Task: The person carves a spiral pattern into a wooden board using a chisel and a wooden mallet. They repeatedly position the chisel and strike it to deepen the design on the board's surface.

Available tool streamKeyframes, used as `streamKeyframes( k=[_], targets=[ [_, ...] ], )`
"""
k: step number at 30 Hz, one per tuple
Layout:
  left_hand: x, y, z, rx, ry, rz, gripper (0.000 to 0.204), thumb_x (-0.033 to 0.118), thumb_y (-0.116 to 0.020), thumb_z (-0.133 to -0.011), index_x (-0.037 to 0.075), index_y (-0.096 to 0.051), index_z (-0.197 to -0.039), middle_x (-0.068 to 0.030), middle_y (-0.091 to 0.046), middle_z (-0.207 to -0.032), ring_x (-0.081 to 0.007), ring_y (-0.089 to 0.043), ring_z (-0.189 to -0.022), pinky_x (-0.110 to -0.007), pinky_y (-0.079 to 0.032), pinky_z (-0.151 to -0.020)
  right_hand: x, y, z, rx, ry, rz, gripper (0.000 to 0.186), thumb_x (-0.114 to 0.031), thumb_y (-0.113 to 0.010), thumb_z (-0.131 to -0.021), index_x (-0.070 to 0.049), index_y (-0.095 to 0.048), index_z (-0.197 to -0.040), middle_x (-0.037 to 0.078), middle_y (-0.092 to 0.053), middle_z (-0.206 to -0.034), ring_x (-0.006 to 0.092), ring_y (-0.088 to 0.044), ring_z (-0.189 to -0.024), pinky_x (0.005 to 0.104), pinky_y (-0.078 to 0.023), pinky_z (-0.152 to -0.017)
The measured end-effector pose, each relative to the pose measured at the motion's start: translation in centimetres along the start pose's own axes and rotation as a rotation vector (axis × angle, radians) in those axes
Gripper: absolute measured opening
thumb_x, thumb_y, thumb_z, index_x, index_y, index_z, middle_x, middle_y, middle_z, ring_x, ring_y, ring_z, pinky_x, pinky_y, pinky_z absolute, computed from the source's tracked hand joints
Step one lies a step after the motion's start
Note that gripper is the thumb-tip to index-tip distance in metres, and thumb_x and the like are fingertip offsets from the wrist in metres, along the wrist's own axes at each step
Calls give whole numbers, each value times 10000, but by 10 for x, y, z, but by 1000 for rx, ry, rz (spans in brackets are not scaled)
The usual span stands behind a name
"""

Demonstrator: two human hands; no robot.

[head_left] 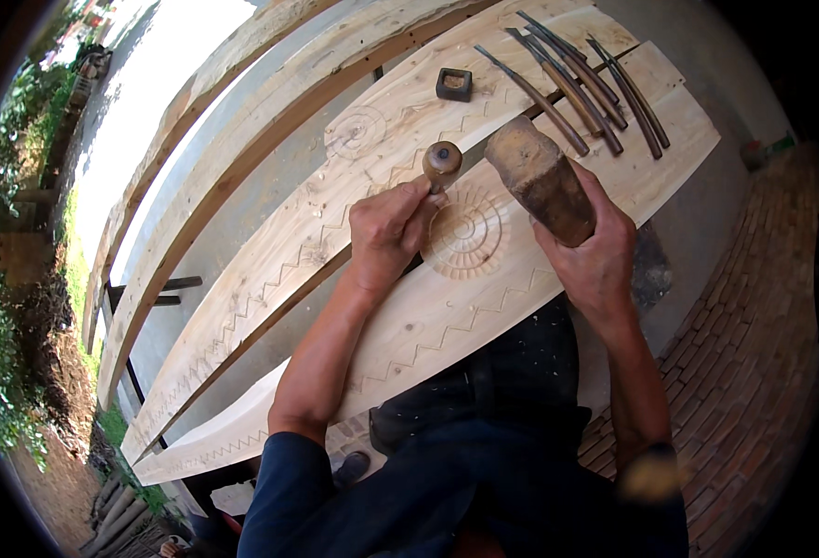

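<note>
Right hand (600, 246) is wrapped tight round the lower end of a brown, blocky, worn wooden mallet (541, 177); left hand (389, 228) has its fingers closed on a round-ended brown wooden tool handle (442, 160), whatever is below the grip hidden. Mallet is raised over the pale, flat near board (400, 325), right of the tool handle, the two apart. Handling, my read: mallet is dense, heavy for its size, rigid, not fragile, dry enough not to slip; hold the lower end, fingers right round, striking end free. Tool handle is light and stiff; grip below the knob, keep fingers off the top. Near board looks stiff, but crisp carved edges could chip, so take it by its plain rim. Count: 1 mallet, 1 held handle, 2 hands, 2 zigzag-marked boards, near one plus pale far board (284, 246), 1 carved round rosette (466, 234) on the near, 1 faint circle (356, 130) on the far, 1 small black square box (453, 95), 2 long curved rough-edged timbers (242, 135) beyond. Slim dark-tipped, brown-handled carving tools (558, 121): about six, overlapping, exact number unclear.
</note>
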State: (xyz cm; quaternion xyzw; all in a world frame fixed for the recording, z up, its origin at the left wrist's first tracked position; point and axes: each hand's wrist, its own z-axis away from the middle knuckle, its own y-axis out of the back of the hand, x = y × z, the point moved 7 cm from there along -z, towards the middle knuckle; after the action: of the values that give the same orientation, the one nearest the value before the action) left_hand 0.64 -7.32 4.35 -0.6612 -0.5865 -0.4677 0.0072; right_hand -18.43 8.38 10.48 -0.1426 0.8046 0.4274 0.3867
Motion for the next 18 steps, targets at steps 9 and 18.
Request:
streamKeyframes(
  k=[9, 18],
  targets=[
    [-3, -1, 2, -24, 29, -24, 66, 11, -811, -953, 28, -784, -1010, -114, -815, -941, -275, -800, -794, -354, -624, -713, -27, 18, -16, 112, 157, 51, 658, 27, -916, -788, -28, -692, -1404, 184, -802, -1253, 320, -803, -1158, 408, -632, -964],
    [4, -2, 0, 22, -100, -27, 190, -55, -791, -901, 52, -761, -1055, -118, -641, -723, -300, -655, -609, -406, -527, -569, -77, 38, -43, 304, 437, 62, 623, 61, -860, -787, -63, -748, -1387, 131, -773, -1115, 266, -763, -946, 364, -602, -836]
  ],
)
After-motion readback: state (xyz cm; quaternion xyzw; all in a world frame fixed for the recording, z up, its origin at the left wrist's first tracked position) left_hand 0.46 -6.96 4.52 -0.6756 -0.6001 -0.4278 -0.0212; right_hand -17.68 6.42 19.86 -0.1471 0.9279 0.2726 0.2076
